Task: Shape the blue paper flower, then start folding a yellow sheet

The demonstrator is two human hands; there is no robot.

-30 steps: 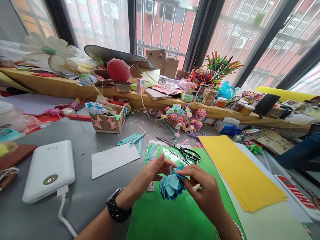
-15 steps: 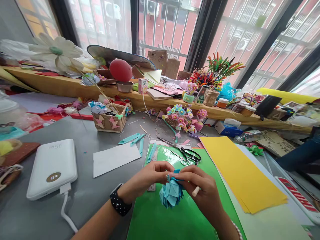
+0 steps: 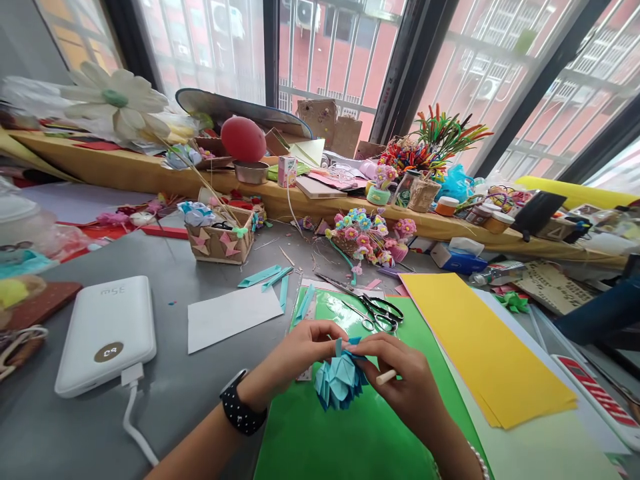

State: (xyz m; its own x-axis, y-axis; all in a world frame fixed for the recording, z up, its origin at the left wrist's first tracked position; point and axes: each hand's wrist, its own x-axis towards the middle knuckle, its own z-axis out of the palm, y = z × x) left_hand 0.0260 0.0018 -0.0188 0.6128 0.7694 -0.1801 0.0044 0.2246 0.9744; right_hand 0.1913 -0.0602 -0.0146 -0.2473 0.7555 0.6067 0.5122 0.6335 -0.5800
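A blue folded-paper flower (image 3: 340,381) hangs between my two hands, its pointed petals facing down and toward me. My left hand (image 3: 316,347) pinches its upper edge from the left, beside a small upright paper tab. From the right, the fingertips of my right hand (image 3: 403,367) press on the same upper edge. A pale thin stick (image 3: 386,377) pokes out from between the curled fingers of my right hand. Beneath the hands lies a green sheet (image 3: 345,443). Black-handled scissors (image 3: 383,310) and a smaller silver pair rest just beyond.
Folded blue paper strips (image 3: 260,276) and a white paper sheet (image 3: 235,319) lie at the left. A white power bank (image 3: 111,333) with a cable sits farther left. Yellow paper (image 3: 485,353) covers the right side. Behind stand a cardboard basket (image 3: 220,239) and pink-blue flowers (image 3: 363,237).
The paper flower has turned slightly and shifted a little left, and a paper tab now stands up near my left fingertips. The stick in my right hand has tilted flatter.
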